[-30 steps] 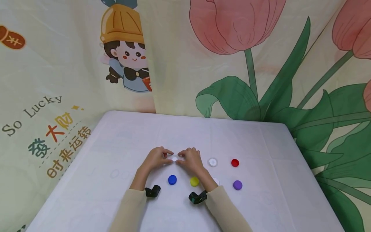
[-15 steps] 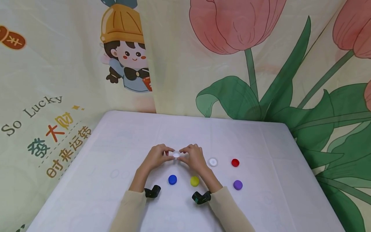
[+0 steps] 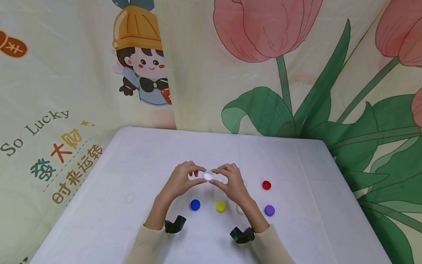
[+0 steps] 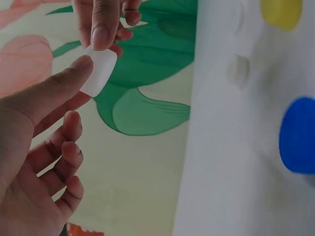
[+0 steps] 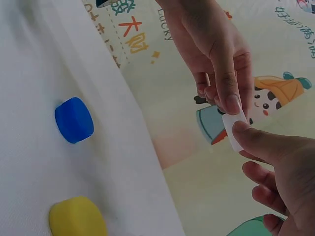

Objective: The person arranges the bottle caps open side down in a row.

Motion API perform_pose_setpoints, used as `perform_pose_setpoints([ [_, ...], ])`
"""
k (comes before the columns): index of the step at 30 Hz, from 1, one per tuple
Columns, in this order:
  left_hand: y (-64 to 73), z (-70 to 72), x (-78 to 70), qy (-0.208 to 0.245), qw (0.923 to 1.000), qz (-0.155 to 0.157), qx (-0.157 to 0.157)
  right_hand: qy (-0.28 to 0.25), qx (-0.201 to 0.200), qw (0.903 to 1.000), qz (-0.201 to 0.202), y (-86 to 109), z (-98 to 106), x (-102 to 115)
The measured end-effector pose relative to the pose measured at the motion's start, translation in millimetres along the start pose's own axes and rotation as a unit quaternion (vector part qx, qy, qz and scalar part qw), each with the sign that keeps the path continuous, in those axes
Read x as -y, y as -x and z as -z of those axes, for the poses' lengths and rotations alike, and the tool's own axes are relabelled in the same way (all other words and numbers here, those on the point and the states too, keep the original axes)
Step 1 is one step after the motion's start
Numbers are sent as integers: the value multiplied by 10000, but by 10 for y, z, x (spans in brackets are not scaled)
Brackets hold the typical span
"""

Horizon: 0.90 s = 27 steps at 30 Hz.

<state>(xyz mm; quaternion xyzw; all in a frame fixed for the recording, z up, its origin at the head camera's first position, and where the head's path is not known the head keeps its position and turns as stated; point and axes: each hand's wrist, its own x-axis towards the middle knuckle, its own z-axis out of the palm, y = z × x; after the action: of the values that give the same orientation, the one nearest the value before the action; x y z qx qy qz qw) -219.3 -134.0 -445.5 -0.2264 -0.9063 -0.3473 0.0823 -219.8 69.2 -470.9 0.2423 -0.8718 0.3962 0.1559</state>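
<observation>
Both hands hold one white plastic bottle cap (image 3: 208, 175) between them, raised above the white table. My left hand (image 3: 179, 179) pinches its left side with thumb and index finger. On the opposite side, the thumb and index finger of my right hand (image 3: 234, 185) pinch it too. Seen from the left wrist, the cap (image 4: 102, 73) stands edge-on in front of the backdrop, the other fingers of the left hand loosely bent. The right wrist view has the same cap (image 5: 233, 132) between the two thumbs.
On the table lie a blue cap (image 3: 195, 205), a yellow cap (image 3: 220, 206), a purple cap (image 3: 269, 211) and a red cap (image 3: 266, 185). Further white caps are partly hidden by the right hand and forearm, one being a white cap (image 3: 239, 210). A printed backdrop (image 3: 197, 73) hangs behind.
Both hands have lifted the white cap and carried it slightly to the right. The right forearm has swung right, away from the yellow cap. The caps on the table lie where they were.
</observation>
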Motion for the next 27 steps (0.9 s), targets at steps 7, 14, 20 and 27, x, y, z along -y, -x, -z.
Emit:
perform_pose_setpoints([
  [7,76,43,-185,337,9993,-167,38,-758,-81,9971,-45,138,163,74],
  [14,117,16,-226,546,9982,-184,168,-1051,-47,9944,-74,223,198,62],
  [20,138,6,-265,981,9945,308,180,-1063,-59,9943,15,244,223,57],
  [27,149,-15,-311,1643,9676,1835,552,-1109,-30,9938,24,234,245,83],
])
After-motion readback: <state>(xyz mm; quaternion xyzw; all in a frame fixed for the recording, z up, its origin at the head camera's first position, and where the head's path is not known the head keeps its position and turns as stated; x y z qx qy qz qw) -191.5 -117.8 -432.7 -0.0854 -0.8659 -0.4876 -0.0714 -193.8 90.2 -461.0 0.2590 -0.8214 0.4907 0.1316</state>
